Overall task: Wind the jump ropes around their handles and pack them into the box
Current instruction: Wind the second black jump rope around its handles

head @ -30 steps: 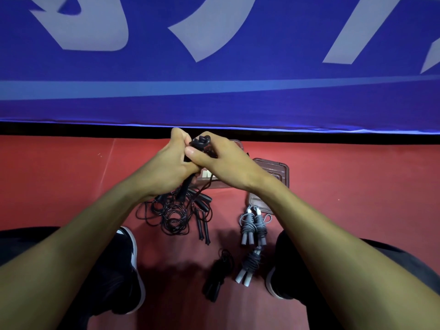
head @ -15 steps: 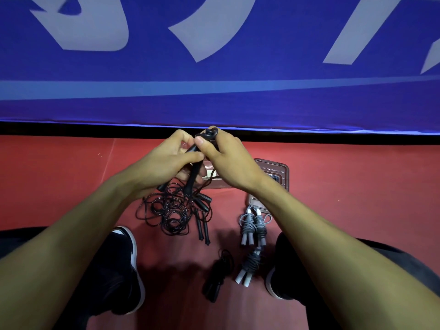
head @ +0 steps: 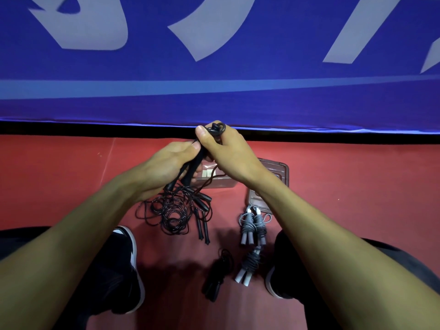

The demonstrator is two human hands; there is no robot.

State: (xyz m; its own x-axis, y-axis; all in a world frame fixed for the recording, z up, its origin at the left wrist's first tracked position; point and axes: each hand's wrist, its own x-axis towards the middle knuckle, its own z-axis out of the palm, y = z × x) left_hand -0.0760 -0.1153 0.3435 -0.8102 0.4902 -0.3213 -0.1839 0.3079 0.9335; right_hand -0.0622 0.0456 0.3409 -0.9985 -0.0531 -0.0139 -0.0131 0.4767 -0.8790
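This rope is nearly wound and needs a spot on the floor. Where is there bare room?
Bare red floor lies left of the tangled black ropes, and right of the box lid. Between the shoes it is crowded: grey bundles and a wound black rope.

Bare forearms, dark trousers (head: 390, 256), black shoes (head: 126, 265) with white soles.

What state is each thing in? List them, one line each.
left hand: grips the black handles.
right hand: pinches a rope loop at the handles' top.
loose black ropes: tangled, unwound, on the floor.
grey ropes: two wound bundles, on the floor.
black bundle: wound, on the floor.
box: open, mostly hidden.
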